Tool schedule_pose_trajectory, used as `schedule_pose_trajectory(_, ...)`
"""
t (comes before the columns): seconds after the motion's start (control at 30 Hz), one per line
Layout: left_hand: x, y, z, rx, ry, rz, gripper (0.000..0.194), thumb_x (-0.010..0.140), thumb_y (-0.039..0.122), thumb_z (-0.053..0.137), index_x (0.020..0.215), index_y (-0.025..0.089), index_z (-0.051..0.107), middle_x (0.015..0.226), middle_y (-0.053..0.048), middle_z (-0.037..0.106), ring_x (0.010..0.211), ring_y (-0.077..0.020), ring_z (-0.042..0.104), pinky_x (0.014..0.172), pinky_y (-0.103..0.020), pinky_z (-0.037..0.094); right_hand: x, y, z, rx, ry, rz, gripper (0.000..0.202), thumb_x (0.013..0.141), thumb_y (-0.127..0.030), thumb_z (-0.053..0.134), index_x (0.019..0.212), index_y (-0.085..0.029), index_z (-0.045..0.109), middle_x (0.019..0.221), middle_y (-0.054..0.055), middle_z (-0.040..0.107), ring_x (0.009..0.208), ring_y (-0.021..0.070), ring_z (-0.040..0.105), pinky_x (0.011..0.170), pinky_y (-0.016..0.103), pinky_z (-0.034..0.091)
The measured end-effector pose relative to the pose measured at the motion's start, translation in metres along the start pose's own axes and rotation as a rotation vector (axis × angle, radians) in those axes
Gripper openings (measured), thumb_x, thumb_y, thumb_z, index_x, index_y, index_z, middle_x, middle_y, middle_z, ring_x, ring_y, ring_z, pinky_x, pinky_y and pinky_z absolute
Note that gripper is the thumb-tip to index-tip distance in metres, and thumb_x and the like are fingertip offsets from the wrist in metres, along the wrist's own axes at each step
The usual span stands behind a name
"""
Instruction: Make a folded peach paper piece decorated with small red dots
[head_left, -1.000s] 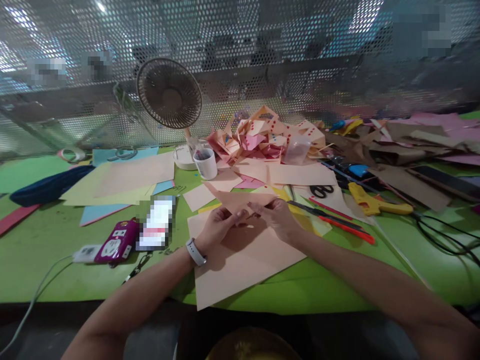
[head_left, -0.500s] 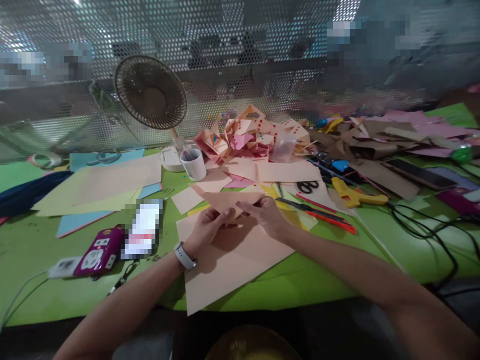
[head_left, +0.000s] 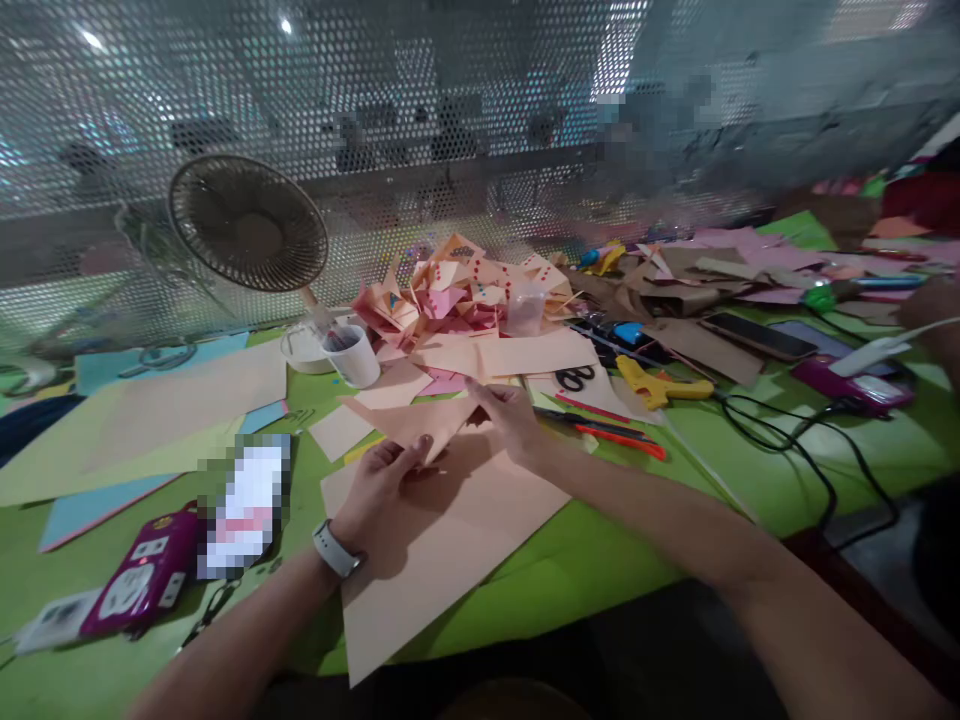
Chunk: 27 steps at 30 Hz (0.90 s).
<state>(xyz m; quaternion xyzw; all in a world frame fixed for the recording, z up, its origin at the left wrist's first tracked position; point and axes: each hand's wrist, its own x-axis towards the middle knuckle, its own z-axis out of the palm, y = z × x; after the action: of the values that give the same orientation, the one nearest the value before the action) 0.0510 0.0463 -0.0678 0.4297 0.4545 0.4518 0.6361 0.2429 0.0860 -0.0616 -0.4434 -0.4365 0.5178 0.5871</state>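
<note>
A folded peach paper piece is held between my two hands, a little above a larger flat peach sheet. My left hand, with a watch on its wrist, pinches the paper's near left part between thumb and fingers. At the paper's right end, my right hand grips the edge with thumb and fingertips. Some fingers of both hands are hidden behind the paper. Just right of my right hand lie a dark cutter and an orange-red cutter.
Behind my hands stand a white mug, a fan and a heap of peach paper cut-outs. A yellow glue gun with a black cable, and scissors, lie right. A phone and purple power bank lie left.
The view has turned to the right, so things sit farther left. My right hand has shifted along the folded paper, away from my left hand, and the paper's fold now shows more.
</note>
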Motion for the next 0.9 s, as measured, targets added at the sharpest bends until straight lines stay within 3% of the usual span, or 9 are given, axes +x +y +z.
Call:
schedule_pose_trajectory(0.07, 0.001, 0.0, 0.001, -0.04, 0.013, -0.009, 0.038, 0.066, 0.045, 0.086, 0.06, 0.016, 0.063, 0.068, -0.004, 0.067, 0.073, -0.0194, 0.069, 0.066, -0.027, 0.055, 0.007, -0.005, -0.002, 0.063, 0.105, 0.037, 0.057, 0.068, -0.074, 0.069, 0.06, -0.017, 0.064, 0.054, 0.002, 0.06, 0.05, 0.0118, 0.054, 0.051, 0.025, 0.043)
schedule_pose_trajectory(0.13, 0.001, 0.0, 0.002, -0.048, 0.05, -0.004, 0.039, 0.065, 0.046, 0.087, 0.059, 0.015, 0.063, 0.066, -0.003, 0.066, 0.07, -0.0178, 0.068, 0.065, -0.026, 0.055, 0.006, -0.009, -0.001, 0.107, 0.091, 0.117, 0.062, 0.069, -0.079, 0.063, 0.065, -0.018, 0.065, 0.059, 0.003, 0.062, 0.051, 0.0125, 0.057, 0.049, 0.024, 0.043)
schedule_pose_trajectory(0.3, -0.002, 0.003, 0.006, -0.004, 0.116, 0.029, 0.045, 0.06, 0.049, 0.089, 0.052, 0.015, 0.06, 0.05, 0.003, 0.054, 0.049, -0.0088, 0.051, 0.051, -0.021, 0.045, -0.015, -0.006, 0.006, -0.085, -0.294, 0.22, 0.049, 0.061, -0.062, 0.081, 0.064, -0.016, 0.064, 0.056, 0.0, 0.06, 0.049, 0.0092, 0.051, 0.047, 0.022, 0.038)
schedule_pose_trajectory(0.43, -0.004, 0.006, 0.009, 0.01, 0.084, 0.012, 0.041, 0.062, 0.048, 0.088, 0.055, 0.015, 0.064, 0.053, 0.0, 0.059, 0.052, -0.0102, 0.053, 0.05, -0.021, 0.042, -0.022, 0.001, 0.009, -0.173, -0.384, 0.172, 0.043, 0.063, -0.055, 0.081, 0.064, -0.015, 0.067, 0.053, -0.001, 0.057, 0.048, 0.0086, 0.047, 0.045, 0.022, 0.033)
schedule_pose_trajectory(0.63, -0.003, 0.005, 0.006, -0.013, 0.0, -0.019, 0.037, 0.066, 0.046, 0.086, 0.06, 0.014, 0.068, 0.054, -0.001, 0.061, 0.051, -0.0103, 0.055, 0.051, -0.021, 0.045, -0.017, -0.002, 0.007, -0.115, -0.355, 0.161, 0.037, 0.067, -0.049, 0.078, 0.059, -0.014, 0.067, 0.055, 0.001, 0.062, 0.051, 0.0096, 0.052, 0.051, 0.023, 0.038)
schedule_pose_trajectory(0.73, 0.0, 0.003, 0.002, -0.073, 0.022, -0.023, 0.036, 0.064, 0.044, 0.088, 0.071, 0.013, 0.073, 0.066, -0.004, 0.069, 0.061, -0.0133, 0.063, 0.061, -0.022, 0.052, 0.001, -0.004, -0.004, -0.072, -0.188, 0.053, 0.036, 0.07, -0.045, 0.073, 0.052, -0.016, 0.064, 0.05, 0.002, 0.061, 0.048, 0.0098, 0.053, 0.051, 0.023, 0.04)
schedule_pose_trajectory(0.83, 0.004, 0.002, -0.002, -0.111, 0.054, 0.007, 0.038, 0.062, 0.043, 0.089, 0.08, 0.012, 0.074, 0.077, -0.007, 0.072, 0.071, -0.0165, 0.068, 0.071, -0.026, 0.055, 0.021, -0.008, -0.017, -0.009, 0.022, -0.067, 0.039, 0.074, -0.047, 0.065, 0.048, -0.018, 0.056, 0.043, -0.003, 0.053, 0.042, 0.0074, 0.048, 0.045, 0.021, 0.035)
schedule_pose_trajectory(0.9, 0.005, 0.001, -0.003, -0.112, 0.063, 0.02, 0.039, 0.062, 0.043, 0.09, 0.081, 0.013, 0.074, 0.079, -0.006, 0.072, 0.073, -0.0169, 0.068, 0.072, -0.026, 0.055, 0.025, -0.009, -0.019, -0.005, 0.029, -0.064, 0.045, 0.077, -0.053, 0.061, 0.049, -0.019, 0.053, 0.041, -0.003, 0.05, 0.039, 0.0065, 0.045, 0.042, 0.02, 0.032)
